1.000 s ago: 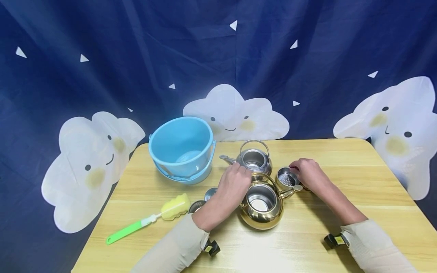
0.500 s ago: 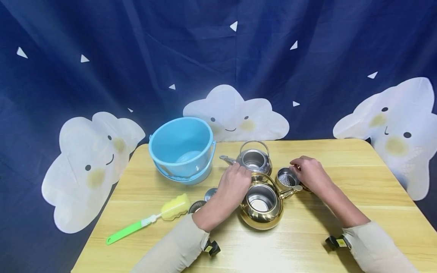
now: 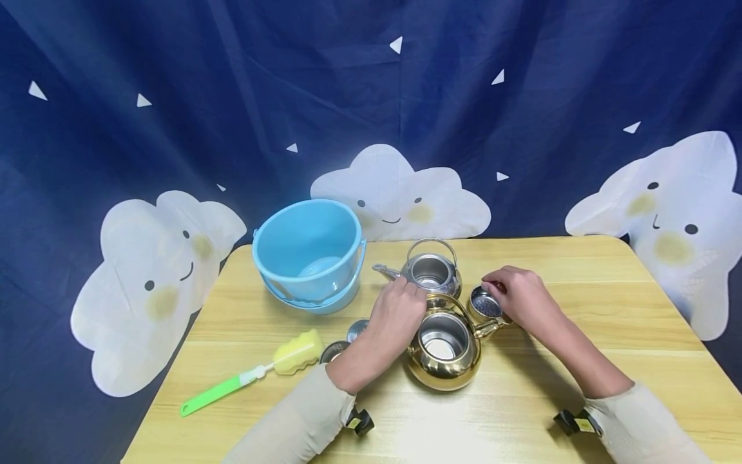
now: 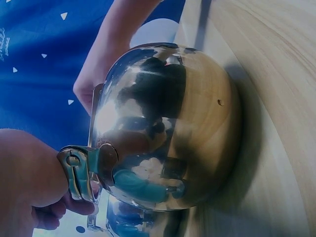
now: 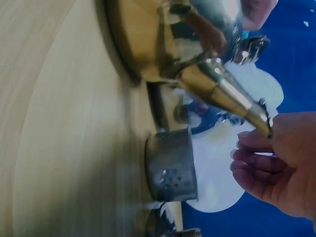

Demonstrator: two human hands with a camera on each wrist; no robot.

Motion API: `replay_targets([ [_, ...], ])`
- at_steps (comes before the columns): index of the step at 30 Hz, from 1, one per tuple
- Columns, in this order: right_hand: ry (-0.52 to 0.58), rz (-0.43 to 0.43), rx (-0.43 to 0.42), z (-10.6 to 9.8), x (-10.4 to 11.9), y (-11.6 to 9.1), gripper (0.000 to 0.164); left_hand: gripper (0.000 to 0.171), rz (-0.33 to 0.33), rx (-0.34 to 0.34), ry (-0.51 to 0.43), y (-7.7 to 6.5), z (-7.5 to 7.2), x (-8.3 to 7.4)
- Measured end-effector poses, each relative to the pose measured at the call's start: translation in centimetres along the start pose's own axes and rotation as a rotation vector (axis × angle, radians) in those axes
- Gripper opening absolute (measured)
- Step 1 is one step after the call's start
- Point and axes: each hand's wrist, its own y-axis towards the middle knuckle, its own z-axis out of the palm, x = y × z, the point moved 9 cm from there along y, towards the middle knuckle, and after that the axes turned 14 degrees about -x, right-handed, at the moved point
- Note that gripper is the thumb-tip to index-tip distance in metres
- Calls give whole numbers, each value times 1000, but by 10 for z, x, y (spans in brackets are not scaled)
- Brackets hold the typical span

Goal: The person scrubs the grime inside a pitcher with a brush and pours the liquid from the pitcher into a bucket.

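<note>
My left hand (image 3: 399, 314) grips the handle (image 4: 76, 170) of a shiny gold kettle (image 3: 445, 376), which stands lidless on the table. To the kettle's right is a small metal strainer cup (image 3: 485, 303) with holes in its wall, just behind the gold spout (image 5: 224, 94). My right hand (image 3: 524, 296) hovers over the strainer's right edge, fingers loosely bent. In the right wrist view these fingers (image 5: 254, 168) hold nothing and hang above the strainer cup (image 5: 170, 168); the spout tip overlaps the hand's edge, and contact is unclear. Below them lies a shiny lid-like piece (image 5: 165, 219).
Behind the gold kettle stands a silver kettle (image 3: 454, 281), also lidless. A blue bucket (image 3: 310, 274) is at the back left. A yellow sponge brush (image 3: 298, 351) with a green handle lies front left. Beside my left forearm are a small round lid (image 3: 356, 330) and a metal cup (image 3: 333, 351).
My right hand has shifted slightly left, further over the strainer cup. The left hand and the gold kettle have stayed put.
</note>
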Motion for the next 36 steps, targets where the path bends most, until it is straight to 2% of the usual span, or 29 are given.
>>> replay_targets([
  [16, 92, -39, 19, -3, 46, 3, 5, 8, -10, 10, -11, -1, 0, 1],
  [22, 117, -19, 33, 3, 51, 1, 5, 8, -11, 25, -11, 0, 1, 1],
  [30, 158, -60, 32, 12, 60, 1, 6, 8, -12, 42, -10, -1, 3, 1],
  [36, 146, -64, 59, 20, 66, 2, 4, 7, -6, 35, -25, -1, 3, 2],
])
